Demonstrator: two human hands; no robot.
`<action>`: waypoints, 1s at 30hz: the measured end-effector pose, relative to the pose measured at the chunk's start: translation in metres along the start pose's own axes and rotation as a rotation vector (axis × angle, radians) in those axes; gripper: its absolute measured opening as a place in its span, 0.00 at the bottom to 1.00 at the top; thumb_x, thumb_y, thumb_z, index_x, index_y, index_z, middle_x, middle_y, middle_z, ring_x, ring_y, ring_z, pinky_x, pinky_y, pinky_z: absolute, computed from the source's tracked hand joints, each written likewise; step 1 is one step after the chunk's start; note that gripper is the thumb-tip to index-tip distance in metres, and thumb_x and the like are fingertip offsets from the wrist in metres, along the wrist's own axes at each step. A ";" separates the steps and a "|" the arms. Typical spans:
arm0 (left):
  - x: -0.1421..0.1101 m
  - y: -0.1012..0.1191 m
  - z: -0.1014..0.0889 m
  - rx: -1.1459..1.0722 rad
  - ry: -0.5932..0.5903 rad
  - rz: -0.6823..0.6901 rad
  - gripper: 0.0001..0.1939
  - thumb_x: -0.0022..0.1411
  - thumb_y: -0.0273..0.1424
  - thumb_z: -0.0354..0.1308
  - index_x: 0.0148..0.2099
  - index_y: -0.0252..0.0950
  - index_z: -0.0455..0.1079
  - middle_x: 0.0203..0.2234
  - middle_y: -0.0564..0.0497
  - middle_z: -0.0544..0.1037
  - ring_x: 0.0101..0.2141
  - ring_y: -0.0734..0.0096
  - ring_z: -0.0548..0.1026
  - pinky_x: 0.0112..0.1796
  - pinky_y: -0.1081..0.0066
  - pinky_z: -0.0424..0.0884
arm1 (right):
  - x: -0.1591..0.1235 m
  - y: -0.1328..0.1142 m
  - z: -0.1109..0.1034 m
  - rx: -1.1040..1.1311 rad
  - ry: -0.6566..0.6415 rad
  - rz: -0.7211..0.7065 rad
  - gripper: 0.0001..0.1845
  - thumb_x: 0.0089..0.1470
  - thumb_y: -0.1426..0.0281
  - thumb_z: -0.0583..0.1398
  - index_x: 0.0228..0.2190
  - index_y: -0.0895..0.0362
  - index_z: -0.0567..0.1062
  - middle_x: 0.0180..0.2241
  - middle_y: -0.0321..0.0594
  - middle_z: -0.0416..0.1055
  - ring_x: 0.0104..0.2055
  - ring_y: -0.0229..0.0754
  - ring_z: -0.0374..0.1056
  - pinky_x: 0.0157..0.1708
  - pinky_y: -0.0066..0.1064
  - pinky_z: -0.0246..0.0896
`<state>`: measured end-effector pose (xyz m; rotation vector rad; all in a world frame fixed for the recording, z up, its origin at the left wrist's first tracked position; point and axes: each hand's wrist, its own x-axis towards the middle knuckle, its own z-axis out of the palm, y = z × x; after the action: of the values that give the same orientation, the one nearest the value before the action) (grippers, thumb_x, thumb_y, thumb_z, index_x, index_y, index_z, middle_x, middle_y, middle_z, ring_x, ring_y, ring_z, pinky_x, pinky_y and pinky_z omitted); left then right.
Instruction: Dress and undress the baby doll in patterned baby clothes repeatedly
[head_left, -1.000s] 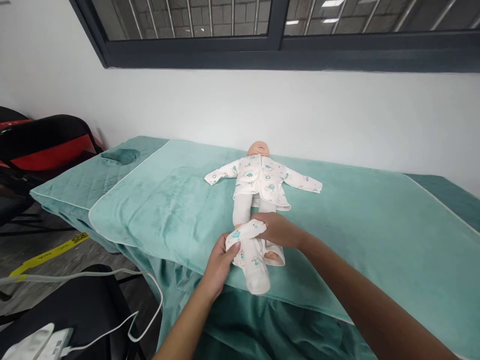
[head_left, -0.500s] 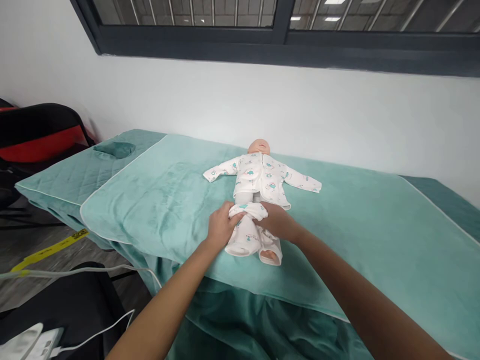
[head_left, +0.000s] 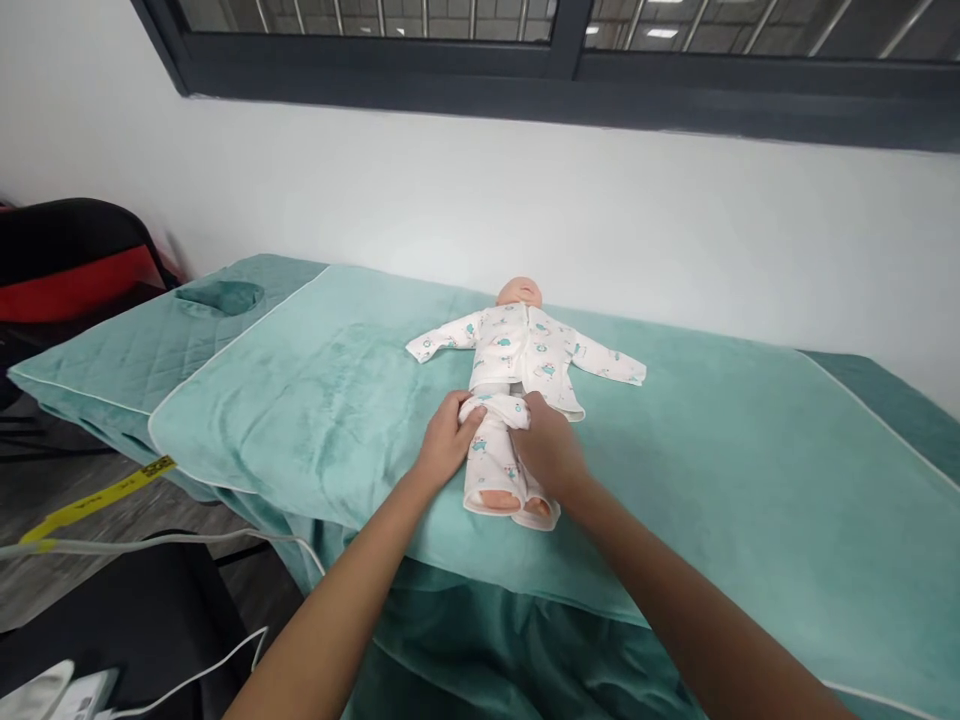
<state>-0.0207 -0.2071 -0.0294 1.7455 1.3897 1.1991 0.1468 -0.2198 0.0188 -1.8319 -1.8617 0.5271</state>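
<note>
A baby doll (head_left: pixel 519 294) lies on its back on a teal towel (head_left: pixel 315 400), head toward the wall. It wears a white printed top (head_left: pixel 525 352) with the sleeves spread out. White printed trousers (head_left: pixel 491 455) cover its legs, and both bare feet show at the cuffs. My left hand (head_left: pixel 444 440) is closed on the left side of the waistband. My right hand (head_left: pixel 546 448) is closed on the right side of the waistband, at the doll's hips.
The towel lies over a quilted teal bed (head_left: pixel 112 350) with a face hole (head_left: pixel 221 296) at its left end, against a white wall under a dark window frame. A black and red chair (head_left: pixel 67 270) stands left. White cables (head_left: pixel 150 545) and yellow floor tape (head_left: pixel 90 500) lie below.
Both hands have drawn the trousers up the doll's legs, from the feet to the hips. The bunched fabric is now stretched out, and the feet have come out at the cuffs.
</note>
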 end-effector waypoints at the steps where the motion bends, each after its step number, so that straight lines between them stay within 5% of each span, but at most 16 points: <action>1: -0.007 -0.001 -0.003 -0.013 0.019 0.023 0.15 0.66 0.41 0.51 0.49 0.38 0.65 0.43 0.47 0.72 0.44 0.65 0.71 0.45 0.67 0.67 | 0.000 0.000 0.000 0.004 -0.003 -0.003 0.04 0.55 0.72 0.53 0.30 0.52 0.60 0.30 0.39 0.70 0.30 0.44 0.63 0.28 0.31 0.51; 5: -0.037 -0.001 -0.016 0.060 0.055 -0.016 0.11 0.65 0.38 0.51 0.43 0.37 0.65 0.40 0.46 0.71 0.40 0.66 0.71 0.42 0.67 0.68 | 0.003 0.005 -0.003 0.046 -0.021 -0.018 0.04 0.53 0.72 0.55 0.30 0.52 0.62 0.31 0.39 0.70 0.33 0.44 0.64 0.30 0.31 0.52; 9: -0.056 0.009 -0.023 0.176 -0.245 -0.026 0.05 0.60 0.31 0.53 0.35 0.37 0.68 0.33 0.49 0.73 0.34 0.67 0.70 0.37 0.68 0.65 | 0.008 0.010 -0.005 0.114 -0.027 -0.016 0.05 0.51 0.68 0.57 0.30 0.52 0.63 0.32 0.38 0.71 0.35 0.45 0.65 0.33 0.32 0.54; 12: -0.057 0.016 -0.022 0.227 -0.326 -0.010 0.05 0.56 0.28 0.54 0.32 0.37 0.71 0.33 0.49 0.75 0.35 0.65 0.71 0.36 0.69 0.64 | 0.008 0.012 -0.004 0.156 -0.025 -0.011 0.06 0.51 0.66 0.58 0.29 0.52 0.62 0.30 0.37 0.70 0.35 0.45 0.65 0.33 0.32 0.54; 25: -0.031 0.017 -0.015 0.423 -0.059 -0.156 0.09 0.59 0.32 0.52 0.27 0.37 0.66 0.28 0.52 0.74 0.30 0.69 0.70 0.28 0.70 0.54 | 0.002 0.015 -0.002 0.166 -0.006 -0.004 0.06 0.50 0.66 0.57 0.27 0.52 0.62 0.27 0.35 0.68 0.32 0.44 0.64 0.30 0.33 0.57; 27: -0.033 0.013 -0.014 0.440 -0.048 -0.140 0.08 0.60 0.31 0.51 0.28 0.37 0.66 0.30 0.51 0.74 0.31 0.68 0.70 0.28 0.70 0.54 | -0.003 0.012 -0.006 0.159 0.003 -0.035 0.06 0.51 0.66 0.58 0.33 0.52 0.66 0.33 0.38 0.72 0.36 0.46 0.68 0.35 0.36 0.62; 30: -0.038 0.005 -0.017 0.356 -0.061 -0.100 0.06 0.58 0.28 0.50 0.32 0.37 0.68 0.31 0.51 0.74 0.31 0.69 0.70 0.31 0.70 0.59 | -0.025 0.001 -0.025 0.165 0.085 -0.237 0.19 0.53 0.65 0.60 0.47 0.53 0.69 0.52 0.45 0.70 0.54 0.51 0.65 0.52 0.46 0.62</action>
<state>-0.0358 -0.2461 -0.0283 1.9031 1.7118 0.8760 0.1620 -0.2464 0.0371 -1.4815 -1.8849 0.4940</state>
